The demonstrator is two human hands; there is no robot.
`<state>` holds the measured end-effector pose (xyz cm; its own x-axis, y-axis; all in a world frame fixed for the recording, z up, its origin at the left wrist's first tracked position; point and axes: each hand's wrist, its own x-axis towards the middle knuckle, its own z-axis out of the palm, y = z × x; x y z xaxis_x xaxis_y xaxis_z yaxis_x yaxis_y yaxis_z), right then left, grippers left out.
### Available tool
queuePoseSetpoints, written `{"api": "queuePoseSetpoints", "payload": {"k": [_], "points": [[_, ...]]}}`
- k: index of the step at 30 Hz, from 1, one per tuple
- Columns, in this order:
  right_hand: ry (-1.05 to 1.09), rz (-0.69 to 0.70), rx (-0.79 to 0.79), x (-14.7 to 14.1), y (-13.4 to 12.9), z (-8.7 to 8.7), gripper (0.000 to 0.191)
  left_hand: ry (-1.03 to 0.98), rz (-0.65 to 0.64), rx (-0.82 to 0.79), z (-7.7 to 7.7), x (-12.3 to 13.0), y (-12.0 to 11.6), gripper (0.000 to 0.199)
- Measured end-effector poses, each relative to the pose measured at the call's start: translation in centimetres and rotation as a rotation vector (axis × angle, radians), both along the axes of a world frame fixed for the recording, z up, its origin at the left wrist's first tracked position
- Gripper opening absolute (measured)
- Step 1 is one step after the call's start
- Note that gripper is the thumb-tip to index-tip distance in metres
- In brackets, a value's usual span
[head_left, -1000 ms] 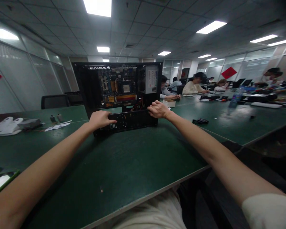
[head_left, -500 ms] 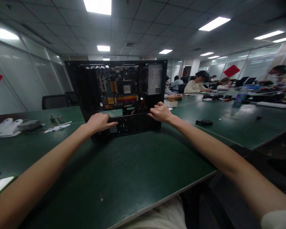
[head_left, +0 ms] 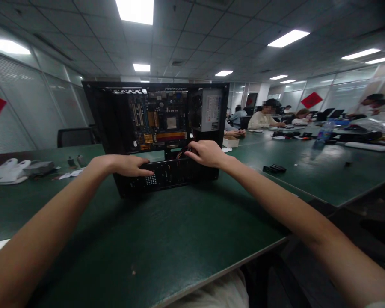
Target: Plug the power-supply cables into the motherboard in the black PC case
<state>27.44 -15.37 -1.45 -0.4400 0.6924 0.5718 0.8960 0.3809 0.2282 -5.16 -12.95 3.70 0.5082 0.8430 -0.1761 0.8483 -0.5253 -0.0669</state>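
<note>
An opened black computer case (head_left: pixel 98 115) stands on the green table (head_left: pixel 167 239), its inside facing me. A motherboard (head_left: pixel 162 115) with coloured slots is mounted inside, with a silver power supply (head_left: pixel 209 109) at upper right. My left hand (head_left: pixel 125 165) grips the left part of the case's lower front panel (head_left: pixel 176 171), fingers behind its top edge and thumb along the front. Above that panel's right part, my right hand (head_left: pixel 207 152) has its fingers curled together at a bundle of cables (head_left: pixel 181 152); its fingertips are partly hidden.
At left lie white objects (head_left: pixel 11 170) and a grey box-like thing (head_left: pixel 38 168). Black parts (head_left: pixel 274 169) and a water bottle (head_left: pixel 325 132) stand to the right. A small carton (head_left: pixel 231 142) sits behind the case. Co-workers (head_left: pixel 265 115) sit farther back. The table's front edge (head_left: pixel 224 273) runs near my lap.
My right hand has left the panel's right edge and moved left to the cables. The left hand stays on the panel, its wrist raised a little. The case appears slightly nearer.
</note>
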Motion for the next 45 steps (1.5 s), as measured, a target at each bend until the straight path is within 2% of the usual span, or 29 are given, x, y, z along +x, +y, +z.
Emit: {"api": "queuePoseSetpoints", "payload": {"k": [3,5,7,10,12,14,18,21,24,27,31,36,41,45], "points": [[0.08,0.062,-0.191,-3.0,0.9,2.2,0.05,0.045,-0.026,-0.015,2.6,1.4,0.0,0.086],[0.116,0.101,-0.318,-4.6,2.6,3.3,0.052,-0.001,-0.034,0.067,4.6,3.1,0.0,0.081],[0.129,0.144,-0.441,-5.8,4.6,3.8,0.053,-0.068,-0.067,0.137,6.3,4.9,-0.1,0.076],[0.116,0.217,-0.667,-6.9,7.3,3.5,0.039,-0.17,-0.13,0.204,7.7,6.5,-0.6,0.077],[0.118,0.284,-0.779,-7.0,8.2,3.3,0.028,-0.199,-0.165,0.203,7.8,6.6,-0.8,0.08],[0.165,0.309,-0.852,-6.5,8.3,3.5,0.026,-0.172,-0.158,0.173,7.3,6.0,-0.6,0.082],[0.4,0.331,-0.945,-3.8,6.6,5.4,0.03,-0.105,-0.106,0.092,6.2,4.5,0.5,0.084],[0.58,0.429,-0.849,-2.0,4.8,7.0,0.031,-0.141,-0.135,0.064,6.1,4.4,0.4,0.083],[0.682,0.476,-0.782,-1.7,3.3,7.9,0.032,-0.217,-0.209,0.047,6.1,5.6,-0.3,0.078],[0.699,0.5,-0.737,-2.6,2.7,8.1,0.025,-0.25,-0.255,0.035,5.8,6.8,-0.6,0.065],[0.699,0.501,-0.683,-3.7,2.9,8.0,0.017,-0.285,-0.229,0.111,5.2,7.6,0.0,0.048],[0.731,0.474,-0.706,-3.9,3.1,7.9,0.023,-0.361,-0.229,0.131,4.8,7.5,0.8,0.035],[0.745,0.455,-0.71,-3.8,2.8,8.0,0.028,-0.526,-0.237,0.016,4.9,6.5,1.3,0.036],[0.754,0.483,-0.711,-3.8,2.7,8.0,0.025,-0.64,-0.261,0.001,4.9,5.8,1.5,0.045]]}}
